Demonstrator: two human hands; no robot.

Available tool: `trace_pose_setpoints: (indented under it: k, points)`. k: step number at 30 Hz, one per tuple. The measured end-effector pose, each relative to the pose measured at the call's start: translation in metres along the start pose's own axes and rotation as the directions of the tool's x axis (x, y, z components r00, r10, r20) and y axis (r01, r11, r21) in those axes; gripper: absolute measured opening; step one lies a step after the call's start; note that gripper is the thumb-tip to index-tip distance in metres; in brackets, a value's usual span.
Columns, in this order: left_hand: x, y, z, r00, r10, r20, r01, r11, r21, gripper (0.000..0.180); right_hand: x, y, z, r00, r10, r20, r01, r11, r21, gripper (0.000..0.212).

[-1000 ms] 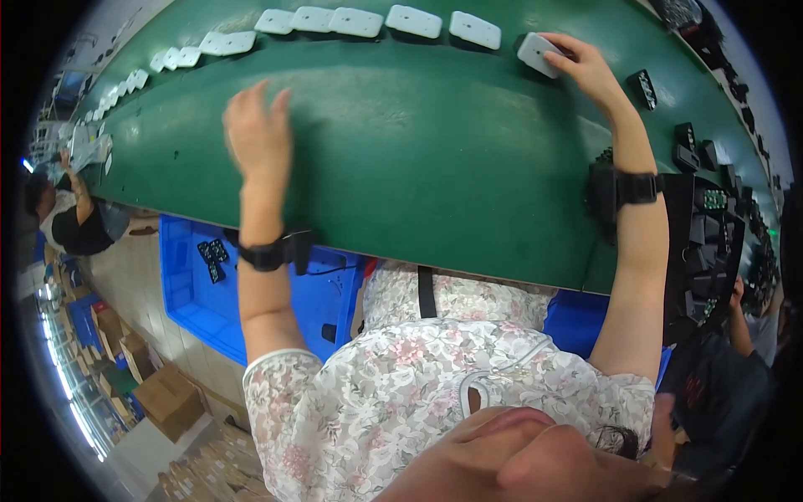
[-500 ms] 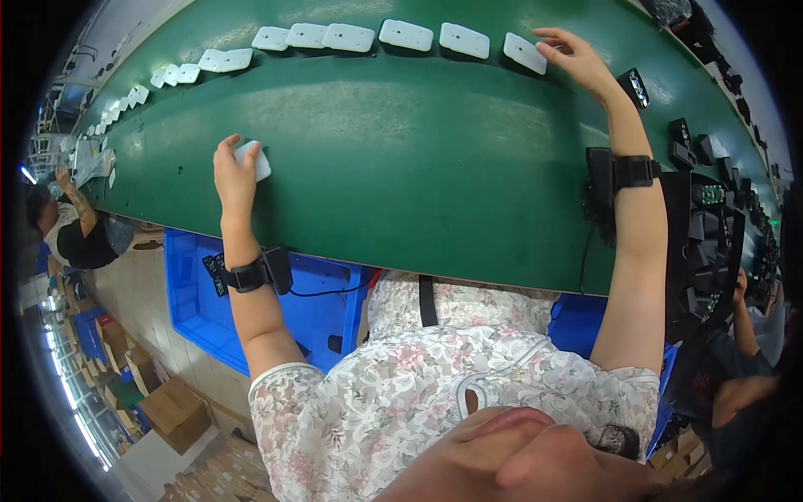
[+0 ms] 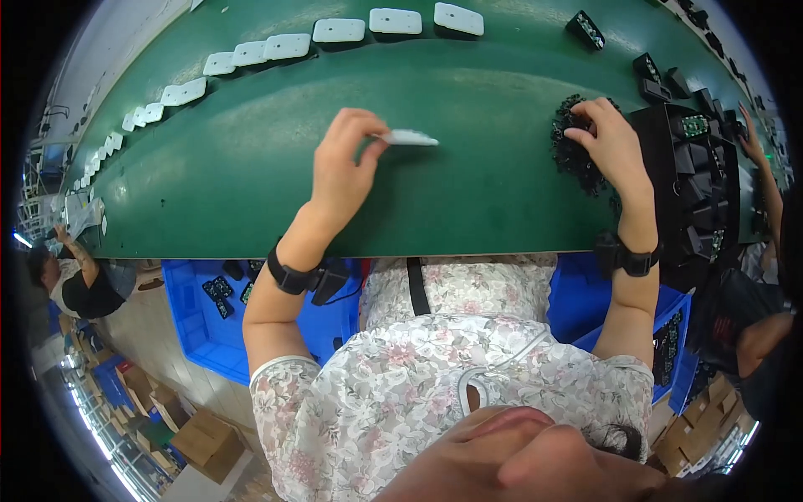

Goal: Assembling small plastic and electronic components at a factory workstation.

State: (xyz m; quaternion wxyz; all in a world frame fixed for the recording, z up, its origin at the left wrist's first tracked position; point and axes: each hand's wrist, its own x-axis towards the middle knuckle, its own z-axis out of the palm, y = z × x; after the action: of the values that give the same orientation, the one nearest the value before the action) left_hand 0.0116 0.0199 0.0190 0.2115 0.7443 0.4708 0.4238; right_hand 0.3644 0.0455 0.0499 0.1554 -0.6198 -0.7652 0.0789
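Observation:
My left hand (image 3: 345, 155) pinches a thin white plastic cover (image 3: 411, 138) by one end, between thumb and fingers. It is held over the green table, seen almost edge-on and tilted slightly. Farther right, my right hand (image 3: 609, 144) reaches down at a heap of small black parts (image 3: 577, 155), its thumb and forefinger apart. The fingertips are at the heap, and the single parts are too small to name. Along the far side stands a curving row of white covers (image 3: 396, 21) on dark housings.
Black housings with green circuit boards (image 3: 585, 32) stand at the far right, beside a black tray (image 3: 661, 167) of more housings. Blue bins (image 3: 188, 322) sit below the table's near edge. Co-workers are at the far left (image 3: 88, 280) and right (image 3: 761, 276).
My left hand has moved right with the white cover, turning it edge-on. My right hand has left the far row's end cover and come nearer, to the black heap. The view has shifted.

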Motion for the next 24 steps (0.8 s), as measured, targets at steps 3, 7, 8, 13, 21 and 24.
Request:
trace_pose_setpoints:
  k: [3,7,8,13,21,24]
  points:
    - [0.003,0.0,0.006,0.95,0.278,0.143,-0.302,0.933,0.193,0.024,-0.01,0.008,0.016,0.998,-0.008,-0.07,0.011,0.999,0.044,0.019]
    - [-0.011,-0.012,0.004,0.967,0.177,0.182,-0.2,0.973,0.115,0.025,-0.012,0.012,0.022,0.99,-0.024,-0.141,0.041,0.991,0.124,0.013]
    - [-0.013,-0.011,0.005,0.968,0.175,0.183,-0.199,0.972,0.123,0.025,-0.011,0.01,0.022,0.99,-0.027,-0.142,0.046,0.99,0.131,0.013]
    - [-0.002,0.006,0.018,0.984,0.071,0.166,-0.147,0.849,0.508,0.051,-0.007,-0.003,0.016,0.97,-0.07,-0.232,0.068,0.998,-0.015,0.012]
    - [0.025,0.023,0.023,0.853,-0.211,0.477,-0.061,0.867,0.494,0.048,-0.002,-0.019,0.013,0.98,0.049,-0.192,0.025,0.93,0.368,0.008]
    - [0.038,0.016,0.019,0.813,-0.167,0.558,-0.119,0.89,0.439,0.043,0.003,-0.031,0.01,0.98,0.076,-0.184,0.021,0.881,0.472,0.006]
